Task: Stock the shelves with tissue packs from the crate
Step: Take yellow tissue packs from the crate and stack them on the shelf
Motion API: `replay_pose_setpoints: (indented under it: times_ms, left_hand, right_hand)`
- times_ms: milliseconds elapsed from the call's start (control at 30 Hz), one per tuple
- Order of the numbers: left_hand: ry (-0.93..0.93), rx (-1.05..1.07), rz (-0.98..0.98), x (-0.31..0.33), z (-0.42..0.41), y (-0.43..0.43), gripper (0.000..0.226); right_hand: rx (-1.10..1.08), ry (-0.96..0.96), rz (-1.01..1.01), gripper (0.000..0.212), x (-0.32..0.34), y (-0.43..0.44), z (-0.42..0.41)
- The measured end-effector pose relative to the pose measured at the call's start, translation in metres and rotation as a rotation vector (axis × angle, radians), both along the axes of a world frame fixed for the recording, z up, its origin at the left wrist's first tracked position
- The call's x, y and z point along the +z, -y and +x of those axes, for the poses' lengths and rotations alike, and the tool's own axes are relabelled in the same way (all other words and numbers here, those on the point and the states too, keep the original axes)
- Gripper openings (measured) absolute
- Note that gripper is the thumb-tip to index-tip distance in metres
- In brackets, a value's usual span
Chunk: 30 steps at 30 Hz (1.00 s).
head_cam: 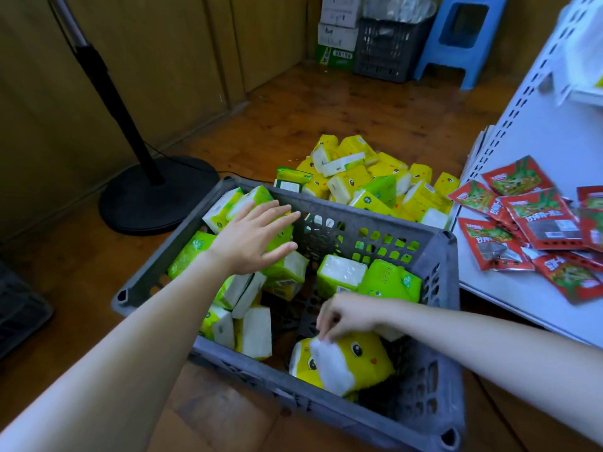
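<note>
Tissue pack (350,362), yellow, in crate (326,203) near corner: my right hand (349,316) pinches its top edge. Left hand (251,238) spread flat over far packs. Lift straight up, clearing the wall.

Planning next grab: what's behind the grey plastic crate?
A heap of yellow and green tissue packs on the brown wooden floor. The far wall of the grey plastic crate covers the heap's near edge.

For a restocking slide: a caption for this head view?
Right hand pinches a yellow tissue pack in the grey crate; open left hand reaches over green packs.
</note>
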<state>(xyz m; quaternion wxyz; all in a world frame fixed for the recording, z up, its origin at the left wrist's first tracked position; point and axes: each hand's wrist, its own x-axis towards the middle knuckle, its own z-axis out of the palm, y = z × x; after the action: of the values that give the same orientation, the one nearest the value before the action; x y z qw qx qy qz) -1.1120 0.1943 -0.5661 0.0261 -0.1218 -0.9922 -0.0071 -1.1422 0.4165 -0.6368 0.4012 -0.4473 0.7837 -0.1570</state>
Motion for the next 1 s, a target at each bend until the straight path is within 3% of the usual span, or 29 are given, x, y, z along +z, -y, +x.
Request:
replay_pose_setpoints:
  times_ms: [167,300,433,533,633,733,900,1000]
  left_hand:
    - [0.043,-0.032,0.107,0.003,0.001,-0.005,0.105]
    - [0.193,-0.030,0.238,0.007,0.001,-0.017,0.111]
    - [0.275,-0.006,0.401,0.011,-0.003,-0.023,0.112]
    - [0.276,-0.075,0.419,0.014,-0.004,-0.029,0.105]
    - [0.185,-0.090,0.430,0.012,-0.008,-0.039,0.111]
    - [0.069,-0.076,0.622,0.007,-0.014,-0.047,0.098]
    - [-0.018,0.048,0.829,0.009,-0.020,-0.049,0.068]
    - [-0.065,0.197,0.992,0.016,-0.025,-0.047,0.060]
  right_hand:
    - [-0.484,0.132,-0.285,0.010,0.039,0.013,-0.021]
    - [-0.787,0.247,-0.514,0.007,0.067,0.025,-0.035]
    - [-0.859,0.183,-0.537,0.009,0.090,0.027,-0.044]
    - [-0.937,0.154,-0.544,0.006,0.099,0.021,-0.050]
    - [-1.008,0.219,-0.609,0.013,0.104,0.019,-0.056]
    - [-0.979,0.229,-0.653,0.009,0.113,0.017,-0.056]
    - [-0.982,0.253,-0.756,0.039,0.122,0.015,-0.060]
    - [-1.042,0.145,-0.796,0.056,0.115,0.011,-0.058]
